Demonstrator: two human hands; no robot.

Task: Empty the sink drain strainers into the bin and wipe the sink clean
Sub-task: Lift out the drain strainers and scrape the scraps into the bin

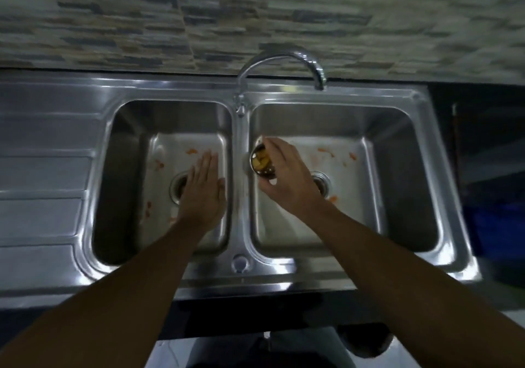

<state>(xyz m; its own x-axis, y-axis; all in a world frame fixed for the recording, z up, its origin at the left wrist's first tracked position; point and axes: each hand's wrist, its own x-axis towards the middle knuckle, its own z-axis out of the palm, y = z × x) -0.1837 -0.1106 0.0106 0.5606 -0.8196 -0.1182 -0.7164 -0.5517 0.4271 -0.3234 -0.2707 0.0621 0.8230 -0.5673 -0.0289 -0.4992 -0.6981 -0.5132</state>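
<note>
Tap [284, 60] arches over the divider; both basins lie open.

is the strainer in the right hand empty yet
Not empty: yellow food pieces show inside the small round perforated steel strainer that the right hand grips.

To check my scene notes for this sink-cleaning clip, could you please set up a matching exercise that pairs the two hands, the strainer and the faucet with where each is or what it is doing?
Column one:
1. left hand
2. right hand
3. strainer
4. faucet

Column two:
A. arches from behind the divider, spout toward the right basin
B. holds yellow food scraps
C. fingers straight, above the left basin
D. grips the strainer above the right basin

Pairs: 1-C; 2-D; 3-B; 4-A
</note>
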